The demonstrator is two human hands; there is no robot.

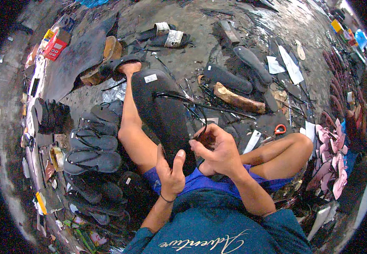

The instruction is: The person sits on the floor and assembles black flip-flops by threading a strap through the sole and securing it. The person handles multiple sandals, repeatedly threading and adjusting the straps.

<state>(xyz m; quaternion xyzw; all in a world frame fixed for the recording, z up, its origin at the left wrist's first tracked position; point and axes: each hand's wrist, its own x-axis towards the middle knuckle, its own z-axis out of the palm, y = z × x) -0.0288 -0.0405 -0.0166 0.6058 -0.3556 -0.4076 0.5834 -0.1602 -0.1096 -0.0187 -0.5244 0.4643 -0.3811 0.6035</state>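
A large black flip-flop [165, 120] stands out over my lap, its toe end pointing away and a small white label near that end. My left hand [173, 171] grips its near end, thumb on top of the sole. A thin black strap [173, 96] crosses the sole and runs off to the right. My right hand [218, 150] is closed in a pinch beside the flip-flop's right edge, with the end of that strap between thumb and fingers. Exactly where the strap's end lies is hidden by the fingers.
Finished-looking black flip-flops [92, 163] are piled at the left. Ahead lie loose black soles [228, 79], a curved wooden piece [238, 98] and white-strapped sandals [173, 38]. To the right are an orange-red ring-shaped handle [280, 129] and pink straps [331, 156].
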